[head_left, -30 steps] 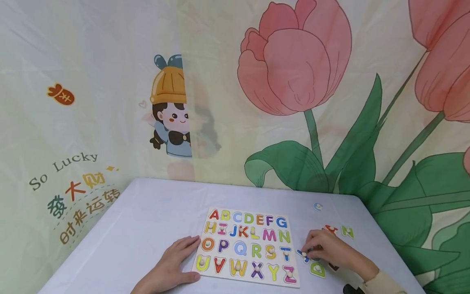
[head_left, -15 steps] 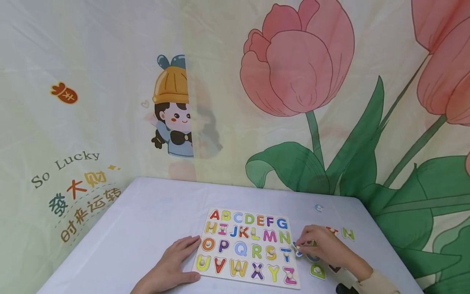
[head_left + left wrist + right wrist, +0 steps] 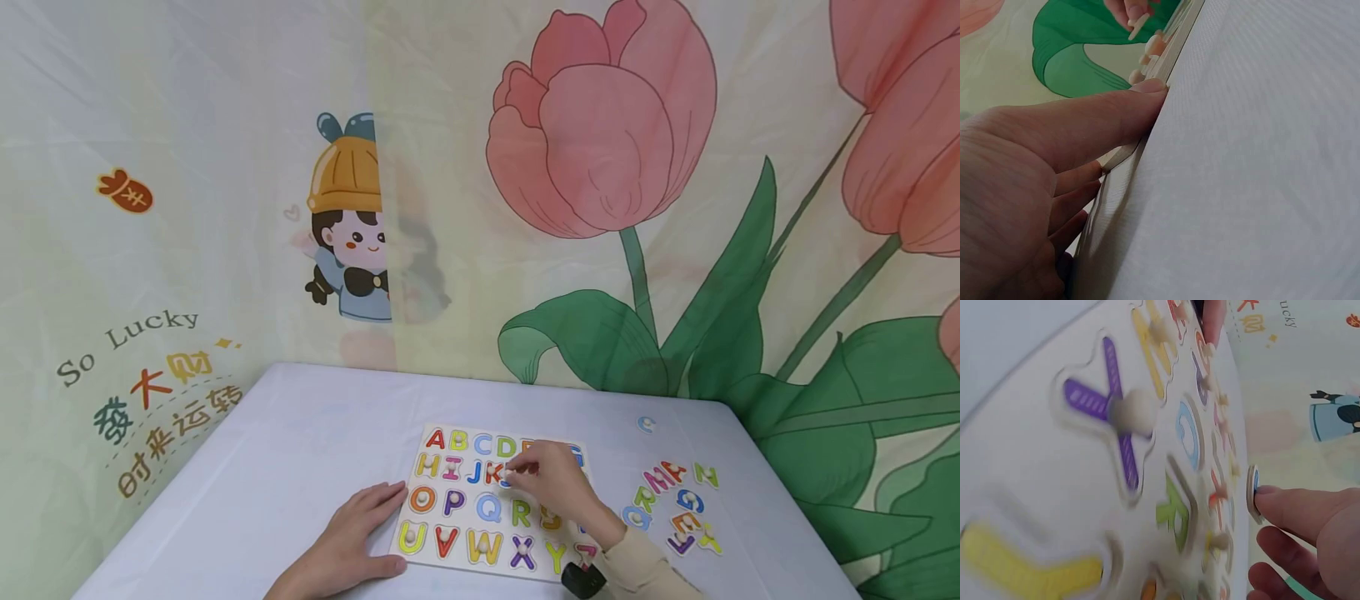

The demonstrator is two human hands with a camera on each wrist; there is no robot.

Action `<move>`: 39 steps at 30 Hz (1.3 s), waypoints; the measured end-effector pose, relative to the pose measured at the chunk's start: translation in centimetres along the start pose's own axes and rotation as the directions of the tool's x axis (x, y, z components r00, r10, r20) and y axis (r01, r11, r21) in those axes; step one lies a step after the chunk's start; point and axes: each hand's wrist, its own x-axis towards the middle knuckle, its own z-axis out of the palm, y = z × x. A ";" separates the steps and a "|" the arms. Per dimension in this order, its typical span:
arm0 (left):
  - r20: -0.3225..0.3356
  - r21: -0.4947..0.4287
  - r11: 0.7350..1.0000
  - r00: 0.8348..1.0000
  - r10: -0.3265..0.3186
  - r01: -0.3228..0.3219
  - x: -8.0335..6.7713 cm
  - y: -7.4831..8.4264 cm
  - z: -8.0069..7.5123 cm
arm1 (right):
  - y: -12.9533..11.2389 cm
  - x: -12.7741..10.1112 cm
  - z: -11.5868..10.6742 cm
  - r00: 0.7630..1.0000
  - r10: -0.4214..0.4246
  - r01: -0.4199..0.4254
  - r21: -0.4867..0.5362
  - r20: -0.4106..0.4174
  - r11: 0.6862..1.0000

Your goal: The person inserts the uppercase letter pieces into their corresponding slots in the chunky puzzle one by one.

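Note:
A wooden alphabet puzzle board [image 3: 468, 568] lies on the table, with knobbed letters in several of its recesses. My left hand [image 3: 347, 537] rests at its near left corner, fingers straight along the left side. In the left wrist view its thumb [image 3: 1107, 119] touches the board's edge. Over the second row, my right hand [image 3: 553, 477] pinches a small blue letter piece [image 3: 1253, 492] between thumb and fingertips. That piece is held above the board, near the red K [image 3: 492, 473]; the fingers hide most of it, so its letter is unclear.
Right of the board lie several loose letters, among them a green N [image 3: 706, 475], a blue G [image 3: 690, 501] and a yellow Y [image 3: 709, 540]. A light blue C [image 3: 647, 426] lies farther back. A black device [image 3: 582, 581] sits at the right wrist. Printed cloth [image 3: 450, 350] hangs behind.
My right hand has carried the blue letter piece left from the loose letters to over the board, uncovering several loose letters. The left hand has stayed in place.

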 end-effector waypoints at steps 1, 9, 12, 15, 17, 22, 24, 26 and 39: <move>-0.003 0.002 1.000 1.000 0.005 -0.005 0.0 0.0 0.0 | -0.4 0.4 0.5 1.000 0.016 -0.016 0.003 -0.005 1.000; -0.008 -0.009 1.000 1.000 0.015 -0.015 -0.1 0.0 -0.1 | -2.0 2.3 3.2 0.998 0.069 -0.070 -0.014 -0.007 0.997; -0.005 -0.014 1.000 1.000 0.010 -0.010 -0.1 0.0 0.0 | -2.2 2.7 3.8 0.996 0.083 -0.083 -0.009 0.008 0.996; -0.009 -0.013 1.000 1.000 0.014 -0.014 -0.1 0.0 0.0 | -2.3 2.9 4.3 0.994 0.109 -0.109 -0.001 0.019 0.994; -0.013 -0.010 1.000 1.000 0.018 -0.018 -0.1 -0.1 0.1 | -2.5 3.0 4.5 0.992 0.126 -0.126 0.007 0.024 0.992; -0.031 0.022 0.999 0.999 0.041 -0.041 -0.2 -0.1 0.0 | -2.7 3.0 4.8 0.987 0.157 -0.157 0.014 0.016 0.987; -0.029 0.020 0.999 0.999 0.042 -0.042 -0.2 -0.1 -0.1 | -2.8 3.1 4.9 0.986 0.165 -0.165 0.013 0.009 0.986; -0.014 0.008 0.999 0.999 0.035 -0.035 -0.1 0.0 -0.1 | -2.8 3.1 4.9 0.984 0.179 -0.179 0.007 0.005 0.984; 0.021 -0.014 1.000 1.000 -0.020 0.021 0.1 0.1 -0.1 | -2.3 2.5 3.4 0.993 0.098 -0.097 -0.009 0.066 0.995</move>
